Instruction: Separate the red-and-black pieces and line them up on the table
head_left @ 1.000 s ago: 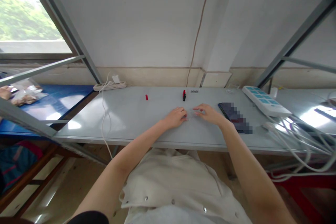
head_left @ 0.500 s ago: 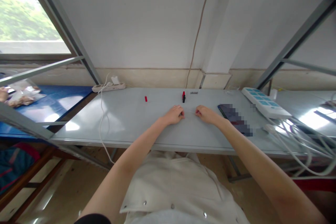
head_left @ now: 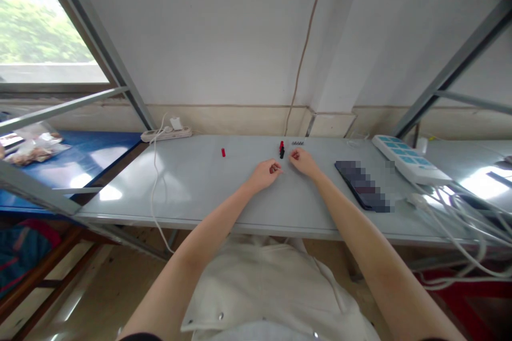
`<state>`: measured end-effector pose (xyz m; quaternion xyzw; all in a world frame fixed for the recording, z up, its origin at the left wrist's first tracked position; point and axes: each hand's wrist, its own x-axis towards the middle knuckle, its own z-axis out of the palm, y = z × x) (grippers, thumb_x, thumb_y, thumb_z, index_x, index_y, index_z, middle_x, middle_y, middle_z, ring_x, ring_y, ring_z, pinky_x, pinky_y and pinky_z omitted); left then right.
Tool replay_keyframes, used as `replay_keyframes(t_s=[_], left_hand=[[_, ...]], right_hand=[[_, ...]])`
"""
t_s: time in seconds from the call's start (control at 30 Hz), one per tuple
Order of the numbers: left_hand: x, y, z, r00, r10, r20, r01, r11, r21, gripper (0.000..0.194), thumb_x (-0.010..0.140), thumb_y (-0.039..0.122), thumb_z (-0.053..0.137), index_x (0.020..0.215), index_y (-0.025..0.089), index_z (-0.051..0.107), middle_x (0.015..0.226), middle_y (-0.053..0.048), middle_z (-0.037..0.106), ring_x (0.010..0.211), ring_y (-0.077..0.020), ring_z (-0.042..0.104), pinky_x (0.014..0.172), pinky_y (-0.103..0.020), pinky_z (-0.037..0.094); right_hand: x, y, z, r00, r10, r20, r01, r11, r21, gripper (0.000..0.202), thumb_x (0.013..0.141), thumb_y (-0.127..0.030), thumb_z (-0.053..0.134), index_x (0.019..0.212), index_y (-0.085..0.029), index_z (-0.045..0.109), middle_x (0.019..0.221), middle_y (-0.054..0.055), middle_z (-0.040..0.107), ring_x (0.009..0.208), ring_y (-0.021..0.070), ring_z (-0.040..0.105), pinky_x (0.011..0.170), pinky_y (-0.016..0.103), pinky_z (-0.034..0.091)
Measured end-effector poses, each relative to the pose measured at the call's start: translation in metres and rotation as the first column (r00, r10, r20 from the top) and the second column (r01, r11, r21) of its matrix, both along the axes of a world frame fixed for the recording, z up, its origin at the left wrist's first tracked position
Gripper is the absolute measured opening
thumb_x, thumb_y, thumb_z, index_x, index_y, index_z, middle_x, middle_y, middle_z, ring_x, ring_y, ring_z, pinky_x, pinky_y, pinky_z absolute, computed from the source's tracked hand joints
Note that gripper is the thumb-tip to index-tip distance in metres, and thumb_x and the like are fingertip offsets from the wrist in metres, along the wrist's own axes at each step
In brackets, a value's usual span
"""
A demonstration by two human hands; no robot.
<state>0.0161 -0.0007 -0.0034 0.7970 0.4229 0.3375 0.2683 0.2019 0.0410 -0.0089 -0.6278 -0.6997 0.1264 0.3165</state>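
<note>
My left hand (head_left: 267,173) rests low over the grey table (head_left: 208,186), its fingers curled together in a pinch; anything between them is too small to make out. Beside the small black pieces (head_left: 282,154) is my right hand (head_left: 303,161), its fingers also curled together, contents not visible. Small red pieces (head_left: 281,145) adjoin the black ones. Behind my right hand lies a short row of tiny dark metallic parts (head_left: 297,143). A single red cylinder (head_left: 223,153) is farther left on the table.
A dark phone (head_left: 354,181), partly pixelated, lies right of my right arm. The white and blue power strip (head_left: 412,160) and tangled white cables (head_left: 460,234) are at the right. Another power strip (head_left: 168,134) sits at the back left, its cable hanging over the front edge.
My right hand has moved back and left, close to the black pieces. My left hand has stayed nearly in place, with its fingers turned slightly. The view has shifted a little.
</note>
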Motion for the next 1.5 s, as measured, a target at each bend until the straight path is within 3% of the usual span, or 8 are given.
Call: replay_keyframes(t_s=[0.17, 0.63, 0.83, 1.13, 1.3, 1.5], left_hand=[[0.012, 0.009, 0.007, 0.999, 0.031, 0.025, -0.030, 0.998, -0.059, 0.014, 0.071, 0.023, 0.057, 0.083, 0.015, 0.059, 0.075, -0.001, 0.063, 0.064, -0.0088, 0.052, 0.065, -0.022, 0.043], [0.049, 0.031, 0.007, 0.992, 0.056, -0.111, -0.055, 0.998, 0.005, 0.016, 0.065, 0.014, 0.053, 0.078, 0.013, 0.062, 0.075, -0.004, 0.063, 0.070, -0.0136, 0.055, 0.070, -0.026, 0.044], [0.051, 0.034, 0.010, 0.994, 0.034, -0.104, -0.036, 0.999, -0.015, 0.017, 0.064, 0.013, 0.053, 0.077, 0.012, 0.062, 0.074, -0.005, 0.063, 0.070, -0.0143, 0.056, 0.070, -0.026, 0.044], [0.040, 0.032, 0.011, 0.994, 0.104, 0.013, -0.103, 0.992, -0.070, 0.014, 0.067, 0.016, 0.056, 0.080, 0.013, 0.062, 0.080, -0.005, 0.065, 0.071, -0.0123, 0.056, 0.071, -0.025, 0.045], [0.035, 0.032, 0.010, 0.989, 0.118, 0.085, -0.109, 0.988, -0.106, 0.013, 0.070, 0.018, 0.056, 0.081, 0.014, 0.062, 0.081, -0.004, 0.065, 0.071, -0.0107, 0.057, 0.072, -0.024, 0.045], [0.034, 0.030, 0.010, 0.977, 0.118, 0.178, -0.090, 0.984, -0.155, 0.012, 0.071, 0.021, 0.057, 0.079, 0.013, 0.060, 0.078, -0.004, 0.064, 0.069, -0.0097, 0.056, 0.070, -0.023, 0.045]], right_hand=[[-0.004, 0.006, 0.000, 0.998, -0.058, 0.030, 0.058, 0.998, 0.002, 0.008, 0.073, -0.019, 0.049, 0.077, -0.016, 0.055, 0.071, 0.004, 0.061, 0.064, 0.0129, 0.053, 0.064, 0.024, 0.039], [0.002, 0.005, -0.009, 0.997, -0.059, 0.051, 0.057, 0.997, 0.045, 0.017, 0.069, -0.019, 0.053, 0.080, -0.013, 0.064, 0.074, 0.005, 0.063, 0.069, 0.0145, 0.055, 0.067, 0.025, 0.040], [0.001, 0.005, -0.007, 0.993, -0.057, 0.099, 0.053, 0.998, 0.040, 0.016, 0.071, -0.021, 0.053, 0.080, -0.014, 0.065, 0.077, 0.006, 0.063, 0.072, 0.0162, 0.055, 0.067, 0.026, 0.040], [0.006, -0.010, 0.003, 0.987, -0.069, 0.148, 0.071, 0.997, -0.007, 0.021, 0.067, -0.013, 0.055, 0.087, -0.013, 0.061, 0.081, 0.010, 0.063, 0.078, 0.0176, 0.056, 0.072, 0.027, 0.041], [0.009, -0.018, 0.012, 1.000, 0.011, 0.003, -0.011, 0.991, -0.136, 0.020, 0.070, -0.010, 0.046, 0.080, -0.015, 0.061, 0.077, 0.006, 0.065, 0.068, 0.0136, 0.057, 0.066, 0.024, 0.041], [0.006, -0.026, 0.021, 0.945, 0.139, -0.296, -0.227, 0.931, -0.287, 0.027, 0.081, -0.033, 0.040, 0.071, -0.015, 0.057, 0.065, 0.003, 0.063, 0.049, 0.0094, 0.049, 0.054, 0.023, 0.039]])
